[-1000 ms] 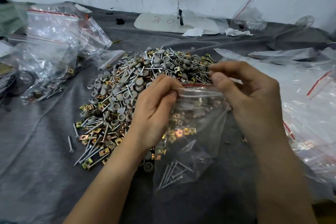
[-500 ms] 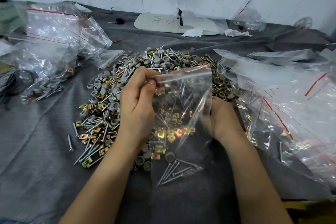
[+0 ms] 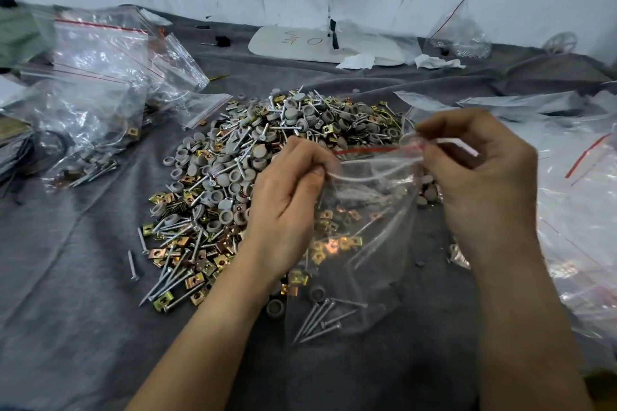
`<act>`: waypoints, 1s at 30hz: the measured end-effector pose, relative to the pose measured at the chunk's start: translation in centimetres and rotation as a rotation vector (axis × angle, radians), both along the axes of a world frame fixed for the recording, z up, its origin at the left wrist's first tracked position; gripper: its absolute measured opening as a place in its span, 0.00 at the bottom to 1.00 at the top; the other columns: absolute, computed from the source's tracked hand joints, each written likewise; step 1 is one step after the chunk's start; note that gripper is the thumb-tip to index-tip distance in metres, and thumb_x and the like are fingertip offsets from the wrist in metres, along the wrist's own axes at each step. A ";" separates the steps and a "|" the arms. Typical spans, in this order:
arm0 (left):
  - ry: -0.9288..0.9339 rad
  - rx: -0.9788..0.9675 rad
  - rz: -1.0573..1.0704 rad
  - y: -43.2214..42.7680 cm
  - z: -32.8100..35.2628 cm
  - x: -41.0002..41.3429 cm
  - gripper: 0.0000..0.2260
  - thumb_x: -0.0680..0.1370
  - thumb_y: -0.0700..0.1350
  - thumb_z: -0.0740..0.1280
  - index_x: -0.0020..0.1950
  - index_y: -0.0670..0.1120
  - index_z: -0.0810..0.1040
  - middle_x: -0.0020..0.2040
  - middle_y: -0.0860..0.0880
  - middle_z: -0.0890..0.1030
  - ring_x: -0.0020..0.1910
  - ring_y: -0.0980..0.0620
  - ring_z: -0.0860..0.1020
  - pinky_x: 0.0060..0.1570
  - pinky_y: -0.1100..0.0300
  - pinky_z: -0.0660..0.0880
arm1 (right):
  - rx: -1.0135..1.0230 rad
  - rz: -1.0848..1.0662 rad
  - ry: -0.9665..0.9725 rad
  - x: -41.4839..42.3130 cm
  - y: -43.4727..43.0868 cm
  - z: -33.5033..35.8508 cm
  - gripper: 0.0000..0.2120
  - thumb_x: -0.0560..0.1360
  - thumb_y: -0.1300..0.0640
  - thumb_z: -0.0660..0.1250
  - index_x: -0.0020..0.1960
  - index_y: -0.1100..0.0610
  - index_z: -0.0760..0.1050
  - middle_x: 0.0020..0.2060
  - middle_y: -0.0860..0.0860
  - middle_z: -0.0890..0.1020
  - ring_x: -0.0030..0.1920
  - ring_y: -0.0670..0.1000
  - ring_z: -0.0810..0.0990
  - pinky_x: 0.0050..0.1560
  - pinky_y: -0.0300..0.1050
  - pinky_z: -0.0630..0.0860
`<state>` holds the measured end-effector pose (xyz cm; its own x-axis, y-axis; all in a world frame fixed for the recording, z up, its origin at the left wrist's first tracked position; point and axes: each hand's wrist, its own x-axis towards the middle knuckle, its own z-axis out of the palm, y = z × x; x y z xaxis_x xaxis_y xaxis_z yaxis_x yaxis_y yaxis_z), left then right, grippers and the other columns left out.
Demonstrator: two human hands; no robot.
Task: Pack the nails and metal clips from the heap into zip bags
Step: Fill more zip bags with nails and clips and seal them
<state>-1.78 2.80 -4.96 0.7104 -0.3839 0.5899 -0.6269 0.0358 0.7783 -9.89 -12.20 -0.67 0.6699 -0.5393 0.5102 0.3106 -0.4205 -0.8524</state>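
2 hands on 1 zip bag (image 3: 367, 243), each pinching an end of its mouth over the near edge of the heap (image 3: 240, 157).

Risk, as I judge it: if I press the seal unevenly or 1 end slips, the strip will not close fully and the nails (image 3: 320, 320) could spill back out; their points might also pierce the thin film. My left hand (image 3: 287, 203) is curled tight, its fingers (image 3: 314, 163) nipping the strip's left end. My right hand (image 3: 484, 187) nips the right end by the red line, and the mouth between looks slack and part open. The bag hangs between both hands, its bottom on the grey cloth (image 3: 66, 277), nails lying in the lower corner. Brass clips (image 3: 334, 243) show through it; I cannot tell which lie inside.
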 end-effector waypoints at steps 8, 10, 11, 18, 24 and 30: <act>-0.021 -0.004 -0.026 0.1 -0.2 0.1 0.09 0.74 0.34 0.56 0.43 0.43 0.74 0.46 0.44 0.77 0.47 0.52 0.75 0.47 0.57 0.71 | 0.020 0.082 -0.103 -0.4 1.2 1.0 0.10 0.70 0.65 0.73 0.43 0.50 0.79 0.39 0.48 0.84 0.42 0.50 0.84 0.44 0.38 0.79; -0.023 -0.003 -0.032 0.1 -0.2 0.2 0.08 0.75 0.34 0.56 0.43 0.41 0.75 0.46 0.44 0.77 0.47 0.52 0.75 0.47 0.55 0.72 | 0.042 0.090 -0.098 -0.5 1.1 1.1 0.10 0.70 0.64 0.73 0.43 0.50 0.79 0.39 0.48 0.84 0.43 0.49 0.84 0.46 0.38 0.78; -0.036 0.003 -0.030 0.1 -0.2 0.2 0.08 0.75 0.35 0.57 0.43 0.41 0.75 0.46 0.43 0.77 0.47 0.51 0.75 0.47 0.53 0.72 | -0.007 0.082 -0.064 -0.5 1.1 1.1 0.10 0.70 0.64 0.73 0.44 0.50 0.79 0.40 0.48 0.84 0.44 0.49 0.84 0.46 0.39 0.78; -0.040 -0.025 -0.043 0.5 -0.2 0.6 0.09 0.75 0.43 0.56 0.45 0.43 0.74 0.46 0.46 0.77 0.46 0.50 0.75 0.45 0.54 0.71 | -0.120 0.094 0.060 -0.2 1.9 0.8 0.07 0.74 0.59 0.70 0.48 0.48 0.79 0.44 0.43 0.83 0.47 0.40 0.81 0.47 0.34 0.78; -0.017 -0.082 0.045 0.7 0.0 0.6 0.07 0.75 0.44 0.56 0.44 0.53 0.72 0.42 0.47 0.76 0.41 0.51 0.74 0.41 0.56 0.69 | 0.051 -0.187 0.087 1.1 -0.5 -1.7 0.07 0.76 0.58 0.68 0.42 0.48 0.79 0.40 0.46 0.83 0.42 0.46 0.81 0.45 0.39 0.77; -0.022 -0.143 0.199 0.8 -0.1 0.7 0.12 0.77 0.37 0.55 0.43 0.54 0.71 0.38 0.44 0.74 0.38 0.54 0.70 0.38 0.57 0.66 | -0.112 0.100 0.612 2.9 0.2 -5.1 0.15 0.73 0.62 0.70 0.32 0.47 0.77 0.27 0.39 0.79 0.33 0.37 0.76 0.33 0.27 0.70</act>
<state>-1.06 3.58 -5.04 0.7502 -0.1491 0.6442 -0.6492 0.0190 0.7604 -7.03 -12.00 -5.75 0.9031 -0.4241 0.0683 -0.1769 -0.5121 -0.8405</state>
